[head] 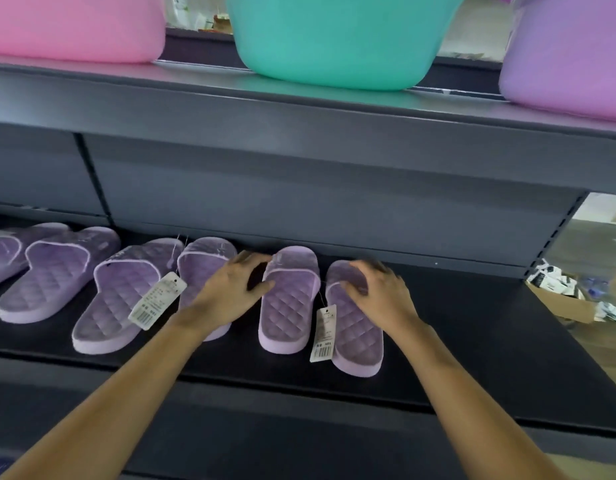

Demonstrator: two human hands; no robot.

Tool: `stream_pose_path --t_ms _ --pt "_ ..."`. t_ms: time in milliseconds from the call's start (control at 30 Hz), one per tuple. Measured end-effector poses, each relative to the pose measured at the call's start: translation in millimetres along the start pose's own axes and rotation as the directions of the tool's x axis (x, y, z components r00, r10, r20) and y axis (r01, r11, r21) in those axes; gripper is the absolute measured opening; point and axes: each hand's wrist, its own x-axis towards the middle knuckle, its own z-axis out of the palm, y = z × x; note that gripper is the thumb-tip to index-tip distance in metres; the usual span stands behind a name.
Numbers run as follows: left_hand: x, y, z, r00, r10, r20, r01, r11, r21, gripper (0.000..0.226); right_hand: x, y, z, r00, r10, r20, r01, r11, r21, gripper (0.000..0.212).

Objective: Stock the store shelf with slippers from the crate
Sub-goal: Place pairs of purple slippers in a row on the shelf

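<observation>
Several purple quilted slippers lie in a row on the dark lower shelf (472,341). My left hand (235,292) lies with relaxed fingers over one slipper (202,268), and its thumb touches the strap side of the neighbouring slipper (289,306). My right hand (379,292) curls over the strap of the rightmost slipper (358,337), thumb at the strap's front edge. White price tags hang from two slippers, one tag (157,299) left of my left hand and another tag (323,334) between the two right slippers. More slippers (57,278) extend to the left. No crate is in view.
The upper shelf (299,119) overhangs close above and carries a pink basin (74,26), a teal basin (334,36) and a purple basin (569,53). A cardboard box (559,299) with small packets sits on the floor at the right. Bare shelf runs right of the last slipper.
</observation>
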Motion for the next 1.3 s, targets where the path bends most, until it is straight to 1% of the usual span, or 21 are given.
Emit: stream_pose_path --t_ms 133,267,333,400,500,633,800,900,1033,1200,1300 --pt "-44.8 -1.1 -15.3 0.996 -0.015 -0.091 0.027 0.991 0.128 0.068 -24.6 -18.5 0.9 0.995 -0.092 -0.047 0.091 0.996 -0.026 0.04" --pt "-87.4 -10.9 -38.7 0.988 -0.034 -0.152 0.068 0.971 0.23 0.062 -40.3 -52.8 2.6 0.987 -0.155 -0.044 0.156 0.988 0.011 0.042" --pt "-108.2 -17.4 -54.1 0.981 -0.07 -0.18 0.114 0.962 0.247 0.063 -43.8 -76.6 3.7 0.986 -0.166 -0.013 0.166 0.985 0.038 0.045" --pt "-129.6 -26.7 -70.5 0.971 -0.089 -0.223 0.148 0.953 0.263 0.062 -46.7 -102.0 7.1 0.978 -0.207 -0.023 0.208 0.976 0.058 0.044" --pt "-162.6 -42.7 -97.5 0.951 -0.136 -0.278 0.209 0.944 0.254 0.055 -48.7 -142.3 18.1 0.957 -0.286 -0.04 0.288 0.956 0.064 0.045" --pt "-211.7 -75.8 -134.4 0.927 -0.2 -0.317 0.296 0.909 0.292 0.048 -55.1 -209.8 31.7 0.939 -0.342 -0.035 0.344 0.932 0.119 0.043" --pt "-279.8 -120.9 -186.0 0.89 -0.261 -0.375 0.383 0.873 0.303 0.052 -70.8 -300.9 58.6 0.908 -0.42 0.001 0.411 0.888 0.208 0.043" --pt "-321.9 -148.6 -213.6 0.857 -0.295 -0.422 0.443 0.84 0.313 0.047 -80.2 -356.4 78.1 0.884 -0.467 0.034 0.447 0.864 0.232 0.046" --pt "-377.0 -187.0 -245.0 0.797 -0.368 -0.479 0.538 0.793 0.285 0.048 -90.3 -427.3 107.7 0.828 -0.553 0.089 0.513 0.812 0.278 0.048" --pt "-438.4 -226.7 -275.1 0.692 -0.475 -0.544 0.678 0.686 0.263 0.049 -92.6 -511.1 145.8 0.73 -0.668 0.146 0.603 0.729 0.323 0.05" --pt "-470.2 -251.8 -292.5 0.614 -0.529 -0.586 0.75 0.623 0.224 0.048 -89.7 -562.8 170.3 0.654 -0.737 0.172 0.651 0.664 0.369 0.05"
